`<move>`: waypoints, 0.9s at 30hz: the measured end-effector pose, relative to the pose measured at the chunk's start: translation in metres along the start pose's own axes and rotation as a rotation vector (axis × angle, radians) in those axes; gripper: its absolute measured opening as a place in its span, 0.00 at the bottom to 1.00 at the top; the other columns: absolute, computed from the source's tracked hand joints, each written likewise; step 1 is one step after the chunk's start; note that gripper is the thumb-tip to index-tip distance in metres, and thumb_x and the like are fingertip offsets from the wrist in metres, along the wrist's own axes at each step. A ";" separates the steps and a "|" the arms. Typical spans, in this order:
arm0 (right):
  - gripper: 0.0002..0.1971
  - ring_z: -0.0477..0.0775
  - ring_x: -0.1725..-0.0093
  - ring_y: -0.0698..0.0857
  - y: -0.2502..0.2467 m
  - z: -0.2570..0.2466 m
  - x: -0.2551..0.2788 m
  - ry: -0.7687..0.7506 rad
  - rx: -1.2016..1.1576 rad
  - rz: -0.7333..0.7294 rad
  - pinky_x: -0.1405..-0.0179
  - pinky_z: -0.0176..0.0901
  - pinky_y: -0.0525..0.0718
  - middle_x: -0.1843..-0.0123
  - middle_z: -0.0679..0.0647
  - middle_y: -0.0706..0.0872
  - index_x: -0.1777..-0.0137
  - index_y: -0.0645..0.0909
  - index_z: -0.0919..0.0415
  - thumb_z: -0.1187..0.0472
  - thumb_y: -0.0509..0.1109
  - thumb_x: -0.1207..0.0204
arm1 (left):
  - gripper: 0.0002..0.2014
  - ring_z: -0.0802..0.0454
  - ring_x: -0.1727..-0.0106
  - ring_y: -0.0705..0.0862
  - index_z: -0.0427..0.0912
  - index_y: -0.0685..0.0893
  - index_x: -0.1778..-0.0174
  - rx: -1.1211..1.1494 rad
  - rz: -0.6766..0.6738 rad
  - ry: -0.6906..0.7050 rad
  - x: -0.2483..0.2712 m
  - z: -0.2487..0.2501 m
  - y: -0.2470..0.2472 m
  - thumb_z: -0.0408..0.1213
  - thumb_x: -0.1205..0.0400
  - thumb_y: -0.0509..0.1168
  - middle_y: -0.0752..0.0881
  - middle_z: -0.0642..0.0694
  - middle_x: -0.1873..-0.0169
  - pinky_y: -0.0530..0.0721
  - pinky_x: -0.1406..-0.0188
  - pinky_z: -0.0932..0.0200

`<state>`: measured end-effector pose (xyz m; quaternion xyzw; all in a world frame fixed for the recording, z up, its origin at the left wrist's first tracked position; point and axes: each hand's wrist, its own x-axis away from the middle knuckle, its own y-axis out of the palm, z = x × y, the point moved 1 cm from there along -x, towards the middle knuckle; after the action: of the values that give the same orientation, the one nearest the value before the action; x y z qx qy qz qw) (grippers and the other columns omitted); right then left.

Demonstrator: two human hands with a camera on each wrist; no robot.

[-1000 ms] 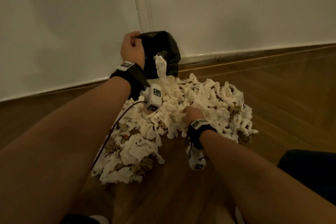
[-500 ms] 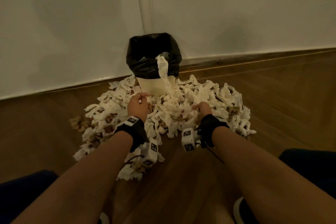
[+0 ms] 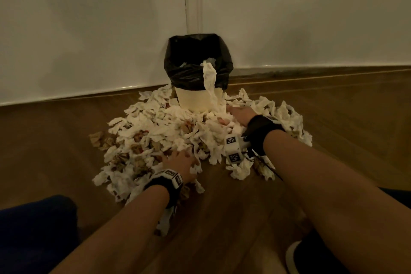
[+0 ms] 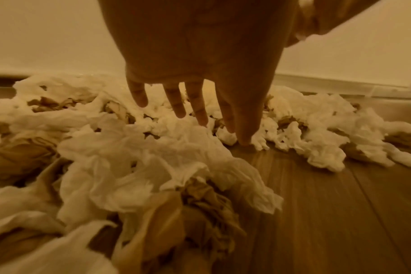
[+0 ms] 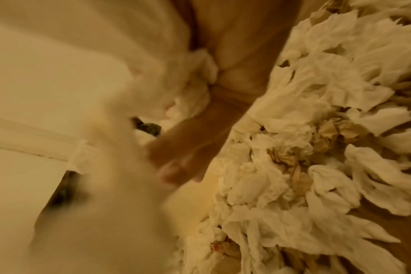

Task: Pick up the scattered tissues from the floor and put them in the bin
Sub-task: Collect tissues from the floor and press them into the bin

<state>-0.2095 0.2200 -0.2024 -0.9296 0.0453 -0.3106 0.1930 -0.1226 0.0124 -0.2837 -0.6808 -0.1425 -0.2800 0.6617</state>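
A small cream bin point(image 3: 192, 99) with a black liner point(image 3: 184, 69) stands in the corner, and one tissue point(image 3: 209, 77) hangs over its front rim. White tissues mixed with brown crumpled paper lie in a heap point(image 3: 155, 133) on the floor in front of it. My left hand point(image 3: 183, 161) lies on the heap's near edge. In the left wrist view that left hand point(image 4: 200, 118) has straight, spread fingers touching the tissues point(image 4: 153, 166). My right hand point(image 3: 238, 113) reaches into the tissues at the bin's base. In the blurred right wrist view the right hand point(image 5: 190, 157) looks stretched out among tissues point(image 5: 317, 129).
Bare wooden floor point(image 3: 222, 218) lies between the heap and me. White walls point(image 3: 89, 40) meet just behind the bin. My dark-clothed knee point(image 3: 33, 229) is at the lower left and a shoe point(image 3: 293, 258) at the lower right. Brown paper point(image 3: 97, 138) marks the heap's left edge.
The left hand came down from the bin rim to the heap and now lies spread on its near edge. The right hand has moved forward to the bin's base.
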 end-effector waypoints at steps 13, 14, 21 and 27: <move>0.07 0.47 0.82 0.66 0.016 -0.022 0.029 0.138 -0.523 -0.268 0.80 0.34 0.64 0.73 0.53 0.69 0.61 0.72 0.59 0.60 0.59 0.21 | 0.38 0.34 0.21 0.55 0.54 0.64 0.23 -0.152 -0.073 0.099 0.003 0.031 0.010 0.61 0.28 0.69 0.54 0.43 0.21 0.70 0.33 0.28; 0.05 0.49 0.77 0.67 0.016 -0.022 0.031 0.143 -0.540 -0.300 0.76 0.37 0.65 0.69 0.53 0.70 0.57 0.73 0.59 0.61 0.58 0.22 | 0.39 0.34 0.21 0.53 0.54 0.63 0.23 -0.141 -0.085 0.080 0.002 0.032 0.012 0.59 0.27 0.70 0.52 0.43 0.20 0.70 0.33 0.28; 0.22 0.62 0.47 0.76 0.011 -0.026 0.033 0.137 -0.466 -0.423 0.56 0.50 0.79 0.26 0.63 0.65 0.28 0.71 0.57 0.71 0.53 0.20 | 0.19 0.40 0.30 0.72 0.40 0.73 0.29 0.024 -0.029 0.040 -0.011 0.024 0.020 0.36 0.17 0.59 0.66 0.39 0.26 0.76 0.35 0.51; 0.28 0.59 0.38 0.74 0.009 -0.021 0.022 0.142 -0.490 -0.425 0.41 0.42 0.76 0.19 0.62 0.59 0.19 0.58 0.61 0.78 0.48 0.18 | 0.13 0.42 0.42 0.82 0.38 0.85 0.43 0.371 0.138 -0.110 -0.017 0.007 -0.014 0.31 0.17 0.57 0.83 0.39 0.41 0.82 0.44 0.53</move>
<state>-0.2036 0.2007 -0.1781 -0.9131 -0.0629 -0.3879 -0.1091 -0.1425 0.0233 -0.2820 -0.5696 -0.1805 -0.1655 0.7846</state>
